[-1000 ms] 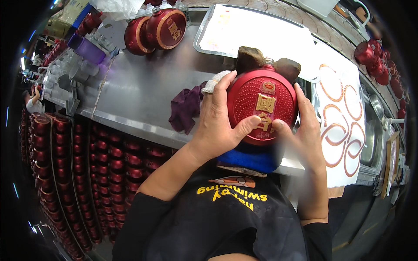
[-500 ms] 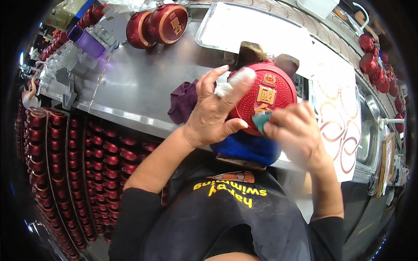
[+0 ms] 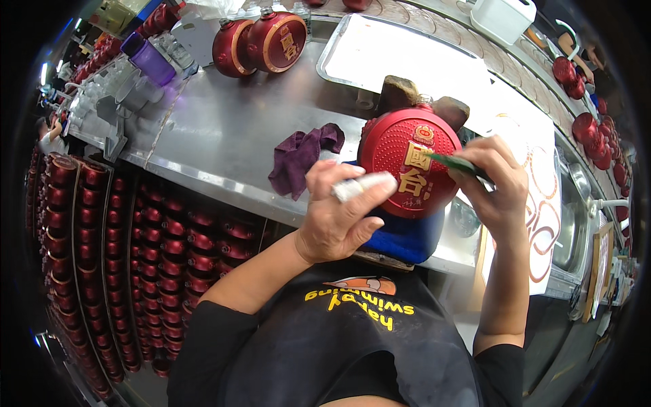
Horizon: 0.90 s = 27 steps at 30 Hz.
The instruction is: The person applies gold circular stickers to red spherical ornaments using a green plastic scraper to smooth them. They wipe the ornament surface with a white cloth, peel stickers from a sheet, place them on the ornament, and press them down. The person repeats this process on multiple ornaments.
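Observation:
A round, flat red bottle (image 3: 386, 159) with raised gold lettering lies face up, its neck pointing away between two brown blocks (image 3: 399, 93). Under its near edge is a blue cloth (image 3: 400, 237). In my right hand (image 3: 498, 180) a thin flat green piece (image 3: 461, 165) is pinched, its tip over the upper part of the lettering; whether it touches cannot be seen. My left hand (image 3: 342, 214) is beside the bottle's lower left edge, fingers apart and holding nothing. White wrapping covers some of its fingers. A crumpled purple cloth (image 3: 305, 156) lies on the metal bench just beyond it.
Two red bottles with gold rims (image 3: 274, 42) stand at the back left, near a purple cup (image 3: 146, 57). A white tray (image 3: 400, 57) is behind the blocks. Copper-coloured rings (image 3: 542, 234) lie at right. Stacked red bottles (image 3: 169, 264) fill racks below left.
My right hand has lifted from the bottle's lower lettering to its upper right, with the green piece. My left hand has drawn down, toward me. The view has shifted slightly.

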Motion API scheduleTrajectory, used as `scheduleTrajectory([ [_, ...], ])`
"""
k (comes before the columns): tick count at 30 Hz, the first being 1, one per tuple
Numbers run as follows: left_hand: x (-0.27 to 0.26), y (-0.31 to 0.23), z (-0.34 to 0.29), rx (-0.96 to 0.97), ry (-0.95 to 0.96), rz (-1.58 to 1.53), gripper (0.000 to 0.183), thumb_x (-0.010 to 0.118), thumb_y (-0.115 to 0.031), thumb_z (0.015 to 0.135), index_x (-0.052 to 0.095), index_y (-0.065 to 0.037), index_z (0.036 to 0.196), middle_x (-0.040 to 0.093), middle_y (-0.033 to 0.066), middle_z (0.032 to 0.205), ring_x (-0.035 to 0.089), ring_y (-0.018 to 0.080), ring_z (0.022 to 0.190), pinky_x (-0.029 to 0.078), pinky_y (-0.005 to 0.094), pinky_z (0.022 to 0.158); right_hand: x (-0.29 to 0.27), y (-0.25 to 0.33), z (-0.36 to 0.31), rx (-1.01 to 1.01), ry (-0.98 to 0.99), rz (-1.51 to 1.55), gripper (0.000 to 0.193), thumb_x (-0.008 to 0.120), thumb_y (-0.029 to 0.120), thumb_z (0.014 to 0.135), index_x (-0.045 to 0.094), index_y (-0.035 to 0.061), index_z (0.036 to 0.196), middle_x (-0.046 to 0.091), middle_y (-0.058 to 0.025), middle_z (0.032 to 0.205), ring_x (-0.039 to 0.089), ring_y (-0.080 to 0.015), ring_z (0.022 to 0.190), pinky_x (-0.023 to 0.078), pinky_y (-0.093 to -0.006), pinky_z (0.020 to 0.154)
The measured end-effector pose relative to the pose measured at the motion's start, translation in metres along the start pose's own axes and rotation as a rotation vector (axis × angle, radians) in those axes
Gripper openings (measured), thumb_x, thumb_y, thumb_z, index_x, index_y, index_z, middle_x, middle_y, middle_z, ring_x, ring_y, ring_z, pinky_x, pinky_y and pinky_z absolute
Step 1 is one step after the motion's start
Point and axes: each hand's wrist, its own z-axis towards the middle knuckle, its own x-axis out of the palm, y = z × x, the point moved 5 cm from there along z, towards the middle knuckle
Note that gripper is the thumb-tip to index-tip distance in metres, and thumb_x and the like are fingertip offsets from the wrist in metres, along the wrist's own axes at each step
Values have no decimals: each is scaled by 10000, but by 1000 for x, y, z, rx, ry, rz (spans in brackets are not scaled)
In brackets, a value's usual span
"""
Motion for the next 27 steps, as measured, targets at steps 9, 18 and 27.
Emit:
scheduleTrajectory([
  [9, 21, 22, -10, -187, 64, 34, 1021, 718, -549, 916, 240, 10, 1623, 377, 265, 1594, 363, 425, 1404, 205, 519, 1193, 29, 39, -33, -219, 181, -242, 160, 729, 134, 777, 709, 117, 935, 607, -2, 940, 595, -176, 843, 423, -404, 807],
  [18, 24, 30, -8, -271, 171, -75, 1167, 759, -577, 867, 115, 3, 1649, 335, 261, 1627, 389, 398, 1449, 193, 568, 1190, 21, 31, -51, -152, 275, -217, 312, 830, 58, 659, 730, 91, 952, 650, -30, 911, 613, -198, 821, 412, -408, 840],
  [27, 24, 31, -7, -280, 174, -41, 1213, 852, -488, 798, 123, -22, 1649, 327, 200, 1655, 435, 358, 1435, 201, 602, 1187, 23, 31, 43, -204, 68, -378, 165, 767, 136, 830, 722, 113, 986, 636, -43, 853, 633, -254, 793, 501, -384, 787],
])
